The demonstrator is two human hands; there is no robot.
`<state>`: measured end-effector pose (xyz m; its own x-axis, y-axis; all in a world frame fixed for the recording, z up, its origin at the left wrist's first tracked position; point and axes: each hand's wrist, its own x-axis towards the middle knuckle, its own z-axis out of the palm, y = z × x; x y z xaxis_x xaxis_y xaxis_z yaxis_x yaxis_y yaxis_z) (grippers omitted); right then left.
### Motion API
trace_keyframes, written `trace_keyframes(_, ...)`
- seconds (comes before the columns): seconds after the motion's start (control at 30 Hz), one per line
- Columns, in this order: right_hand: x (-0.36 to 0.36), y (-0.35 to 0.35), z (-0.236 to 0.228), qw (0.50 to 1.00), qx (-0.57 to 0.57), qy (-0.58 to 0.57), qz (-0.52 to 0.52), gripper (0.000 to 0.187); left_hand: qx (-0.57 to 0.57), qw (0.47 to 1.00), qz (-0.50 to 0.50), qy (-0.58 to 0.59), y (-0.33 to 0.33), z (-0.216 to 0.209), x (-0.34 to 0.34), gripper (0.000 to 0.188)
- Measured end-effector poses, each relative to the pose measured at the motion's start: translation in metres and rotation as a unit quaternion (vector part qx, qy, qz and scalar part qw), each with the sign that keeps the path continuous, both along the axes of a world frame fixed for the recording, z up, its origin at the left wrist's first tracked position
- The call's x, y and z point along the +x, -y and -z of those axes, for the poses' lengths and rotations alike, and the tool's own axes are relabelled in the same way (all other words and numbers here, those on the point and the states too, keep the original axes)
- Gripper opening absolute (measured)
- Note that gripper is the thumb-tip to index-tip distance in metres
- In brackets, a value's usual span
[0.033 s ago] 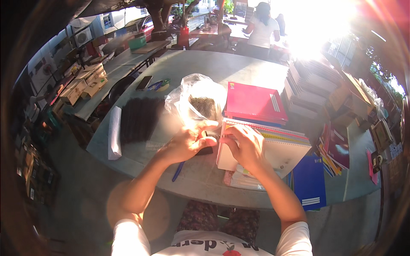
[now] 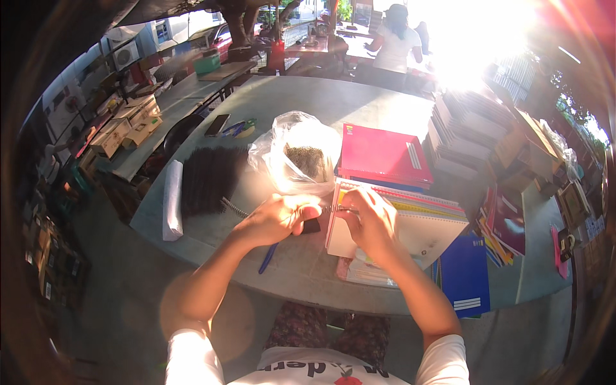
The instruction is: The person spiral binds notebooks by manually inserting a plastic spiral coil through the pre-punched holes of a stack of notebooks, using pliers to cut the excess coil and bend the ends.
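Near the grey, smooth-topped table's (image 2: 292,273) front edge, your left hand (image 2: 277,217) curls round the thin, dark spiral wire coil (image 2: 235,208), your right hand (image 2: 367,221) pinches its end by the white-faced punched-page stack's (image 2: 423,228) upper-left corner — best line it up straight, twist lightly — no kinks!

The left hand (image 2: 276,219) holds a thin coil (image 2: 235,208), and the right hand (image 2: 370,221) pinches it beside the white paper stack (image 2: 430,232). From the hands, a plastic bag (image 2: 280,157) is at eleven o'clock, red notebooks (image 2: 384,154) at one, a blue pen (image 2: 267,258) at eight.
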<state>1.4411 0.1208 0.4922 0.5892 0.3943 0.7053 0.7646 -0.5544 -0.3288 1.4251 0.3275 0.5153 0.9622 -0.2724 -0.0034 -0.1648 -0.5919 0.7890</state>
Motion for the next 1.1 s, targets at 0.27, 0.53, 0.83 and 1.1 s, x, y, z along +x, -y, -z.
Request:
trace_keyframes(0.27,0.003,0.002,-0.001,0.999,-0.037,-0.001,-0.010,0.016,-0.046,0.999,0.001,0.001,0.003,0.006,0.003,0.025)
trace_keyframes(0.53,0.006,0.006,0.000,0.997,-0.070,-0.021,-0.008,0.017,-0.105,0.986,0.057,0.115,0.010,0.006,0.012,0.027)
trace_keyframes(0.83,0.003,0.004,-0.004,0.994,0.008,-0.073,-0.079,0.015,0.294,0.941,0.011,0.166,-0.022,0.163,0.094,0.067)
trace_keyframes(1.1,0.006,0.029,-0.013,0.996,-0.036,-0.076,-0.016,0.021,0.196,0.955,-0.156,0.156,-0.096,0.113,0.089,0.077)
